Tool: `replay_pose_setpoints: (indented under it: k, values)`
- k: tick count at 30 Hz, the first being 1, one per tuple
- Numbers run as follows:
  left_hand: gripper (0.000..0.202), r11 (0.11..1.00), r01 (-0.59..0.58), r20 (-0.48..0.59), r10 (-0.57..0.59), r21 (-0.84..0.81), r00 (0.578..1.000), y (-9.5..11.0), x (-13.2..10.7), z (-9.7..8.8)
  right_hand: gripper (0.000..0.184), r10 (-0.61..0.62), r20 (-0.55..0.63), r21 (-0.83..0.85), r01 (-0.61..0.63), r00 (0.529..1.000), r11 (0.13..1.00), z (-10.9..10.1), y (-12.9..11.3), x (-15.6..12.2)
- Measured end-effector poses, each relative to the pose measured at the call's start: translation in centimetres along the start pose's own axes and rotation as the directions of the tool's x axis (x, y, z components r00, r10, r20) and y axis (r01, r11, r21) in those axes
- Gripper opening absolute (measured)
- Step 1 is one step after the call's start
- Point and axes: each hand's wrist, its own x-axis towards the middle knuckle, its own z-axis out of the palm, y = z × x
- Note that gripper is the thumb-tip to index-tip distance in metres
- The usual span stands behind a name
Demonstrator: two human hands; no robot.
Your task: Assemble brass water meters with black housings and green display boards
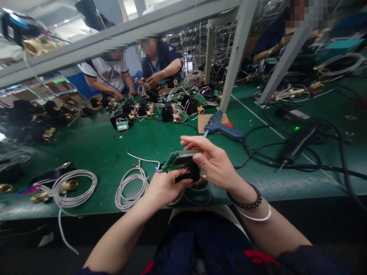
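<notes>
Above the dark-clothed lap [200, 240], a black housing [192, 174] is gripped from below by the left hand [164, 188]; over it a green circuit board [175, 161] is tilted, its edge met by the thumb of the right hand [213, 160], which is held open, fingers extended. Beyond, on the green table [155, 139], a coiled grey cable [118, 194] is laid at left and a blue glue gun [221, 128] is rested on cardboard [202, 124].
</notes>
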Motion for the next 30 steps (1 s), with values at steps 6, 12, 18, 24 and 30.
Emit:
replay_pose_setpoints:
  k: [6,12,18,24,30]
  values:
    - [0.025,0.906,0.127,-0.309,-0.265,-0.404,0.913,0.2,0.0,-4.4,0.037,0.61,-0.174,0.377,-0.52,0.773,0.766,-0.7,6.6,-1.8]
    - [0.028,0.904,-0.168,-0.739,-0.201,-0.392,0.643,2.2,-0.5,-6.0,0.044,0.54,0.268,0.474,-0.597,0.798,0.648,7.0,4.6,-5.7]
    - [0.026,0.958,-0.099,-0.806,-0.168,-0.27,0.567,2.7,-0.5,-5.0,0.046,0.478,0.338,0.238,-0.565,0.811,0.79,7.2,1.4,-6.5]
    - [0.023,0.977,0.118,-0.637,-0.206,-0.178,0.742,0.5,-0.8,-5.6,0.031,0.48,-0.13,-0.162,-0.496,0.867,0.853,-0.8,-1.0,-5.4]
    - [0.011,0.924,0.376,-0.237,-0.381,-0.069,0.894,-0.4,-0.1,-3.3,0.029,0.278,-0.085,-0.77,-0.24,0.957,0.591,-0.1,1.1,-5.4]
